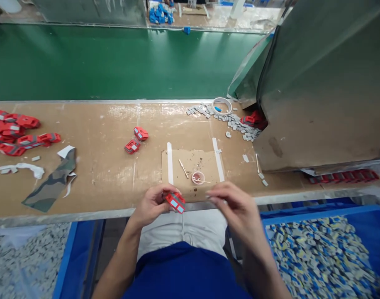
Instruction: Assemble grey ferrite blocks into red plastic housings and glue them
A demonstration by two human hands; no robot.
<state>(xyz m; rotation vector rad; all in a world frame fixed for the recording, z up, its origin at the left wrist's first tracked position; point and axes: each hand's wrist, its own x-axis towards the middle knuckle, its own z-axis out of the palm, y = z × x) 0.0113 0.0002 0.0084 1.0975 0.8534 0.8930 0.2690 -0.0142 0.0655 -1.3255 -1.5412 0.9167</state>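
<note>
A small red toy-like part with grey and light-blue patches (pixel 176 202) is pinched in my left hand (pixel 153 204), just past the table's front edge. To its right, my right hand (pixel 235 204) has thumb and index finger together; whatever lies between the fingertips is too small to name. Beyond both hands, a cardboard sheet (pixel 190 160) is taped down with white strips. On it are a small round cup (pixel 198 177) with reddish contents and a thin stick across it, and a white stick (pixel 183 169).
Two red parts (pixel 140 133) lie left of the cardboard, and a red pile (pixel 11 128) lies far left by a camouflage cloth (pixel 53 182). Grey pieces (pixel 233 121) surround a tape roll (pixel 222 106). A large box (pixel 327 91) stands right; blue bins (pixel 376 232) sit below.
</note>
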